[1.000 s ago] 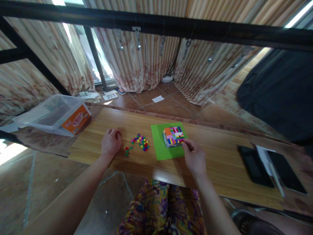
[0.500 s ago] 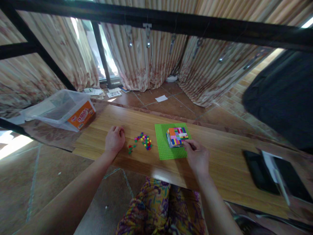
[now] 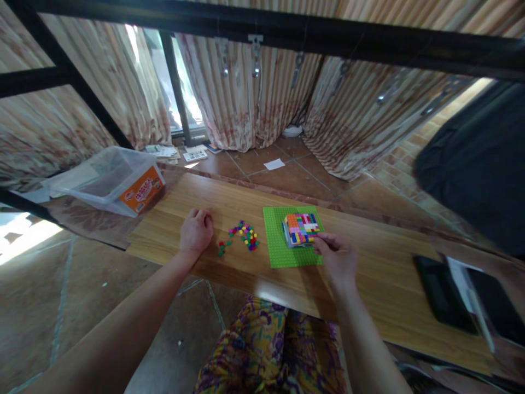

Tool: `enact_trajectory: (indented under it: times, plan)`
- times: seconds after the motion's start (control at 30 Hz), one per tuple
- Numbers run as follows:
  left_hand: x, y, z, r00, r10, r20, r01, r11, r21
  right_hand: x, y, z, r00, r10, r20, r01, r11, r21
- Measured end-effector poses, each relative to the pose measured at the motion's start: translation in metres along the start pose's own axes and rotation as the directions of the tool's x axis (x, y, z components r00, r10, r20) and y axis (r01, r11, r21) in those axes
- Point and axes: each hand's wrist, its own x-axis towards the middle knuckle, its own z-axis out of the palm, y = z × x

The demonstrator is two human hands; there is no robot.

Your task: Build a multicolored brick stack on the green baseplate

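Observation:
On the green baseplate [image 3: 275, 254] stands a low block built of small multicoloured toy bricks [image 3: 301, 225], its top a patchwork of orange, blue, pink, white and other colours. My right hand [image 3: 338, 257] is at the block's near right corner, thumb and forefinger pinched together. Whatever lies between those fingertips is too small or hidden to make out. My left hand [image 3: 197, 232] rests on the tabletop with its fingers curled in, and nothing shows in it. Just right of it lies a scatter of loose small bricks [image 3: 248, 236] in red, green, yellow, purple and blue.
A clear plastic bin [image 3: 104, 183] with an orange label stands left of the wooden table [image 3: 197, 191]. At the table's right end lie dark flat devices [image 3: 443, 293] and a white sheet. A black metal bar [image 3: 287, 35] crosses above, before striped curtains [image 3: 254, 104].
The whole view has shifted slightly, with the scene moving a little to the right. My right hand stays at the block's corner, and my left hand keeps its place on the table.

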Motion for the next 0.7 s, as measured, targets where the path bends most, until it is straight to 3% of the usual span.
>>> enact_trajectory:
  times: [0.4, 0.7]
  plan:
    - [-0.002, 0.003, -0.002, 1.000, -0.007, 0.003, 0.007, 1.000, -0.009, 0.006, -0.011, 0.001, 0.989, 0.148, -0.021, -0.144, 0.982, 0.125]
    - [-0.003, 0.001, 0.000, 1.000, 0.002, 0.001, -0.002, 1.000, -0.017, 0.013, -0.010, 0.003, 0.990, 0.139, 0.031, -0.142, 0.985, 0.095]
